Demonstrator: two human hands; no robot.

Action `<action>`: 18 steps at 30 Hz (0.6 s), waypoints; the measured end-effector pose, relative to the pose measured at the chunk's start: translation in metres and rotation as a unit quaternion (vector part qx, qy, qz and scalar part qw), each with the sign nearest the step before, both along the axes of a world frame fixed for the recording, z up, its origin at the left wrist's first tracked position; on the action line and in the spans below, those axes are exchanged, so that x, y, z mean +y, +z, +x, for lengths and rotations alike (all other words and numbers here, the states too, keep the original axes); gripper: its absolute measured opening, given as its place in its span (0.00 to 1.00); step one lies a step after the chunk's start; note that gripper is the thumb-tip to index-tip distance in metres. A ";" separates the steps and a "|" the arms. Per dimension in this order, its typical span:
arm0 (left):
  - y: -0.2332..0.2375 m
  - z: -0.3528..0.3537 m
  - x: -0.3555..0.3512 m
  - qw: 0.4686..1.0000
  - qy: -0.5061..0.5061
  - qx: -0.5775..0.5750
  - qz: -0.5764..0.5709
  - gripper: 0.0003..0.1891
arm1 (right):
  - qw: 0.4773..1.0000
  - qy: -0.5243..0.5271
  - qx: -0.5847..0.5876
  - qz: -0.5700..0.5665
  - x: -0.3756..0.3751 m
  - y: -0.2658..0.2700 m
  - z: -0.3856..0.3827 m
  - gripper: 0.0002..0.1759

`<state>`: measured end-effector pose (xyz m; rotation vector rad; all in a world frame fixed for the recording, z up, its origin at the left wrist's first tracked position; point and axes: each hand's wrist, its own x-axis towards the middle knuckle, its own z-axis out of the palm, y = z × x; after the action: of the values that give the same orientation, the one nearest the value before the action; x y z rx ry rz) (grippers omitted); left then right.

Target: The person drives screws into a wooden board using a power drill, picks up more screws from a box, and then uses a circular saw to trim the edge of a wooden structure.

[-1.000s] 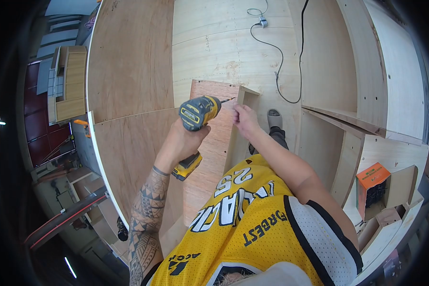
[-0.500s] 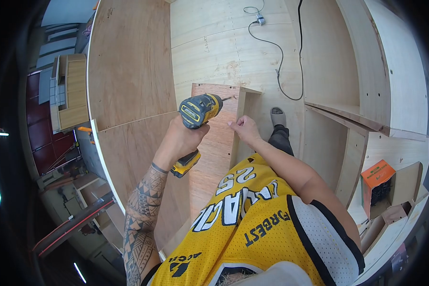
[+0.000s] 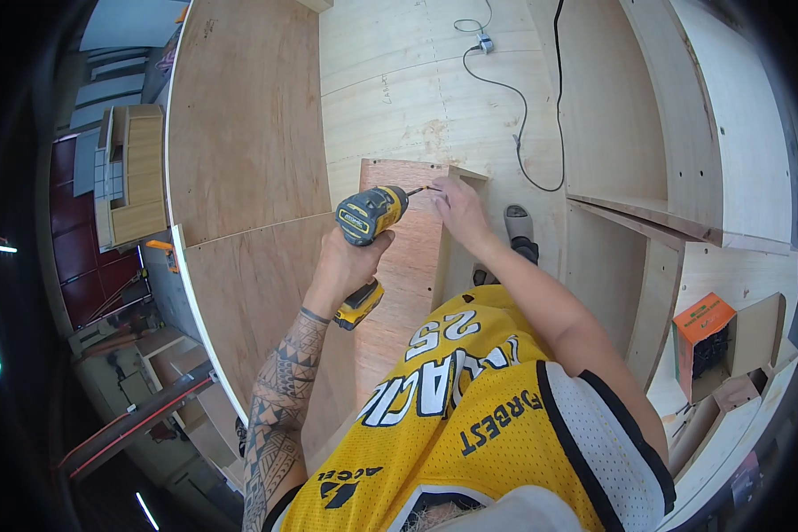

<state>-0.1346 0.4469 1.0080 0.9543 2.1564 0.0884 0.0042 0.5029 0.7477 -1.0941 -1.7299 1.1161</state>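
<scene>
Yellow-and-black drill [image 3: 370, 215] in left hand [image 3: 344, 266], fingers wrapped tight round the grip; battery [image 3: 360, 306] shows below the fist. Drill sits over the reddish panel [image 3: 395, 275], bit [image 3: 417, 190] pointing right, toward the panel's far right corner. Right hand [image 3: 459, 211] at the bit's tip, fingers bent in together; can't tell if they pinch anything or touch the bit. Small orange spot at the tip, too small to name. Dark dots along the panel's far edge.

Left of panel: large brown sheet [image 3: 248, 133]. Beyond it: pale floor [image 3: 381, 115] with cord [image 3: 521, 106] and plug [image 3: 485, 43]. Right: wood cabinet [image 3: 612, 97]; near it, orange box [image 3: 706, 319], open, dark bits inside, too small to identify. Wearer in yellow jersey [image 3: 443, 390]; grey slide [image 3: 518, 223] on one foot, right of the panel.
</scene>
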 end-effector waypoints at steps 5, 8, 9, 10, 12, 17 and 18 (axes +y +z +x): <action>-0.026 -0.019 -0.030 0.991 0.024 0.046 0.121 0.17 | 0.994 0.060 -0.067 -0.062 0.014 0.003 -0.005 0.07; -0.032 -0.020 -0.059 0.970 0.132 -0.032 0.202 0.11 | 0.989 0.026 -0.047 -0.140 0.013 -0.003 0.007 0.08; -0.029 -0.020 -0.067 0.970 0.134 -0.033 0.200 0.11 | 0.981 0.009 -0.041 -0.192 0.008 -0.004 0.014 0.09; -0.026 -0.020 -0.075 0.959 0.169 -0.085 0.210 0.09 | 0.980 0.011 -0.043 -0.192 0.004 -0.006 0.023 0.09; -0.025 -0.017 -0.088 0.936 0.219 -0.158 0.228 0.07 | 0.947 0.011 0.010 -0.321 -0.001 -0.009 0.041 0.09; -0.031 0.000 -0.108 0.915 0.254 -0.217 0.227 0.06 | 0.900 0.050 0.118 -0.416 -0.013 0.013 0.058 0.09; -0.034 0.003 -0.111 0.917 0.254 -0.217 0.217 0.06 | 0.883 0.056 0.147 -0.443 -0.012 0.024 0.058 0.10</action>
<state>-0.1314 0.3361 0.9740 0.5051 1.9334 0.9762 0.0619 0.4907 0.7714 -1.2433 -1.0267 2.1322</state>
